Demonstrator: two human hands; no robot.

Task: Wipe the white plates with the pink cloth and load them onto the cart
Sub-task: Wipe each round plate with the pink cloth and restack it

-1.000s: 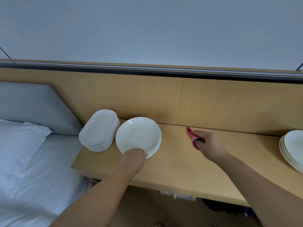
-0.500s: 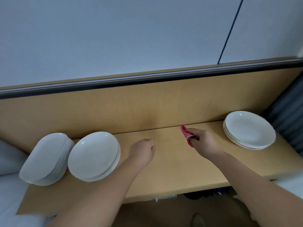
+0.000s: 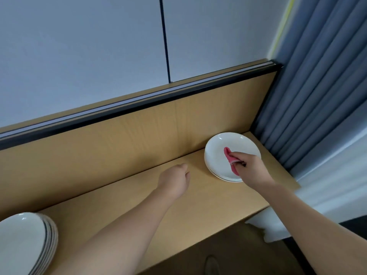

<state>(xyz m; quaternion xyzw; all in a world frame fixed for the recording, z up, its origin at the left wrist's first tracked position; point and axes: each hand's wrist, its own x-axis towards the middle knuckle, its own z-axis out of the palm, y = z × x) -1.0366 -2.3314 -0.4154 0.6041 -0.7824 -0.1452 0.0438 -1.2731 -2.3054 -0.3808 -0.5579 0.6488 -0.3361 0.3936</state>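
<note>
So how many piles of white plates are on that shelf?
2. One pile sits at the shelf's right end by the curtain, under the pink cloth; the other pile is at the lower left, cut off by the frame. Others may lie out of view.

Both bare forearms stretch up from the lower edge of the frame. The left hand [image 3: 174, 181], mid-frame, is curled into a loose fist and holds nothing. The right hand [image 3: 250, 170], right of centre, grips a pink cloth [image 3: 230, 157] with curled fingers.
</note>
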